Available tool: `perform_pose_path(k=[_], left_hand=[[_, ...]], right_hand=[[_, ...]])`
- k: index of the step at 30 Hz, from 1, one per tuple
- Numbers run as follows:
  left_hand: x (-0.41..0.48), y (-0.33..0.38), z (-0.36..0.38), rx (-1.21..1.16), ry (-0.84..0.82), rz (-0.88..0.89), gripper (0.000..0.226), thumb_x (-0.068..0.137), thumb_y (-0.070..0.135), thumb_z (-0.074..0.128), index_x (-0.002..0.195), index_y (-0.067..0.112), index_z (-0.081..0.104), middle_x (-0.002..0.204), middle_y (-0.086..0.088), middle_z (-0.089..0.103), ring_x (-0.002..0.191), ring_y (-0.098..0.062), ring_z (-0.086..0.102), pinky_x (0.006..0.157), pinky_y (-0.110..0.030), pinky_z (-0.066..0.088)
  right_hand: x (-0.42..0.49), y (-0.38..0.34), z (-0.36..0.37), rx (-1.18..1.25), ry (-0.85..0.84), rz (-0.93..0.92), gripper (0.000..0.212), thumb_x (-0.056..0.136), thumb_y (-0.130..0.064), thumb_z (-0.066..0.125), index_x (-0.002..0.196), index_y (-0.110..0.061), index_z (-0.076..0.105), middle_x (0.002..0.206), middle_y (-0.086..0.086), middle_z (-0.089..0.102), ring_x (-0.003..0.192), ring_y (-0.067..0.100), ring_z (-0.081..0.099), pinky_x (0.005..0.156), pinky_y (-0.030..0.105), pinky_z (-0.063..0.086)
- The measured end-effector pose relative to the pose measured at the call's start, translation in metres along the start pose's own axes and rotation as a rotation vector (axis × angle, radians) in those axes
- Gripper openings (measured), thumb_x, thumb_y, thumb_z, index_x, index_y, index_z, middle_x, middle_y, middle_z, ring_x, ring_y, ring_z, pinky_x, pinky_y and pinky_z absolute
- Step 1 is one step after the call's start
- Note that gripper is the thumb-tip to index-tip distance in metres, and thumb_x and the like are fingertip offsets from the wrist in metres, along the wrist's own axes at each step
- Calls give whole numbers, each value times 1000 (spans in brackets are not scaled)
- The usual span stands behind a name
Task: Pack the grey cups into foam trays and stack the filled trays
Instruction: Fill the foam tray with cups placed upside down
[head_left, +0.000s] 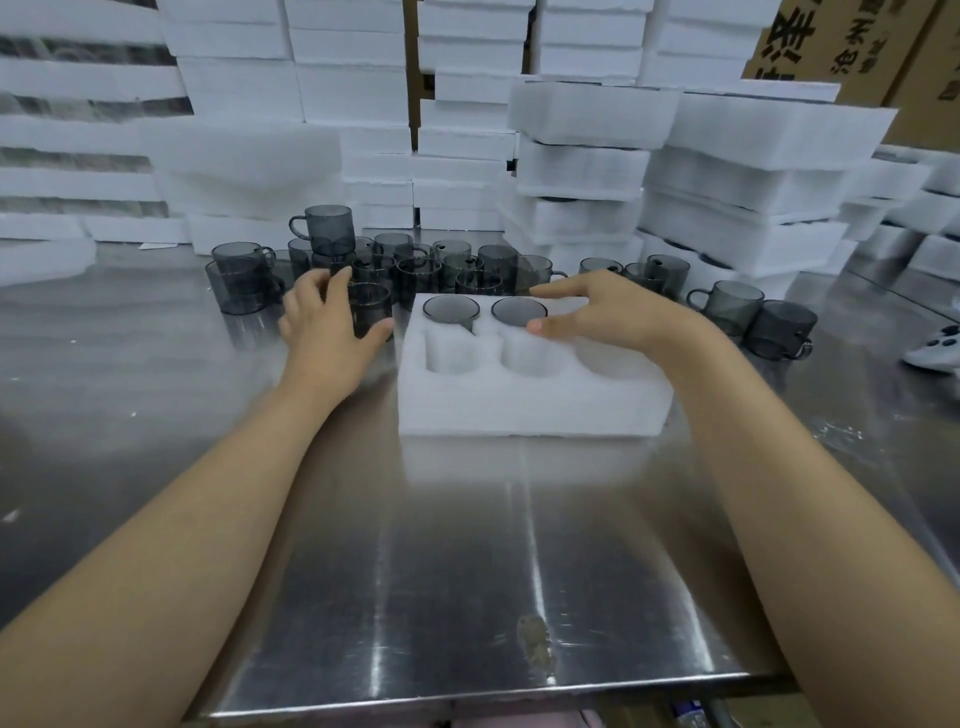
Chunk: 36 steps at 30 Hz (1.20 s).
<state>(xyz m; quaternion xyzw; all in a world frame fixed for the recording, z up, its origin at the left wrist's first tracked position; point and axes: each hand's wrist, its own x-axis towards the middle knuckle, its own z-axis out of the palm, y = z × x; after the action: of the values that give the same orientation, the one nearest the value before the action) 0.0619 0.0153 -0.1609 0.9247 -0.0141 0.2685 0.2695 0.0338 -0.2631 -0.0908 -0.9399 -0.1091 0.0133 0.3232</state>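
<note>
Cups (451, 307) fill two far pockets of the foam tray (530, 410) on the steel bench (467, 545). The near row stands empty, and the far-right pocket is hidden under the right grip (608, 312), which is spread wide and holds nothing. The left grip (324, 322) wraps another grey cup (370, 306) just beside the tray's left edge. A crowd of loose cups (467, 265) waits behind, and stacks of trays (748, 171) rise at the back right. On this showing, the tray looks about a third packed.
</note>
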Motion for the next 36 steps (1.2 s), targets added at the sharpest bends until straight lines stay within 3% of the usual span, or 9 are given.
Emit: perform_pose_path(k=[3,10,16,18,20,24,27,34,36], left_hand=[[3,-5,3,-8,-100,-64,71,91,40,61,149,13,30,151,-13,30,139,-33,23,111,-46,20],[5,-4,6,5,-34,-122,73,80,51,69,136,9,46,132,-13,39,126,-31,32,107,-41,27],[5,1,-6,-386,268,-185,70,71,49,79,120,10,48,119,-4,50,99,-17,53,87,-32,47],[7,7,-14,-547,373,-123,64,71,40,81,119,11,50,118,-5,53,96,-10,54,88,-23,47],[7,15,-21,-634,405,-15,62,69,38,83,117,17,50,115,0,53,96,-3,53,87,-13,44],[-1,35,-29,-612,314,248,68,60,39,87,117,31,50,114,7,52,104,-1,53,87,-18,46],[-8,46,-29,-505,224,493,66,63,29,88,120,21,56,112,9,50,103,6,48,86,-16,43],[-13,47,-32,-342,172,720,67,70,23,83,128,6,55,123,-5,50,113,-18,49,91,-36,48],[-13,48,-31,-397,176,661,73,69,23,85,133,13,51,131,4,46,117,-10,48,91,-28,47]], right_hand=[[-3,0,5,32,96,-28,52,78,-41,75,126,-28,62,140,-11,51,124,0,42,93,19,26],[-1,-5,19,-7,198,-106,37,81,-38,74,116,-27,68,96,-14,58,99,2,52,86,19,34],[-6,-12,21,29,168,-123,30,81,-33,73,110,-29,71,84,-26,62,82,-2,62,69,9,39],[-7,-17,27,7,159,-140,33,83,-29,70,116,-29,68,81,-24,61,78,-2,61,63,6,38],[-6,-22,33,-59,227,-192,35,86,-23,65,122,-24,65,100,-9,67,83,5,59,70,13,42],[-12,-41,41,153,386,-393,45,87,-14,66,131,-20,57,115,-4,61,75,-4,56,75,13,44],[-19,-50,50,256,327,-571,66,82,-17,74,140,-26,44,128,-5,50,88,4,59,74,12,46],[-17,-49,54,37,445,-612,73,76,-36,78,140,-27,46,119,-11,49,72,-8,49,77,19,45],[-15,-50,54,130,500,-556,62,75,-32,79,131,-24,55,108,-11,52,65,0,51,71,15,43]])
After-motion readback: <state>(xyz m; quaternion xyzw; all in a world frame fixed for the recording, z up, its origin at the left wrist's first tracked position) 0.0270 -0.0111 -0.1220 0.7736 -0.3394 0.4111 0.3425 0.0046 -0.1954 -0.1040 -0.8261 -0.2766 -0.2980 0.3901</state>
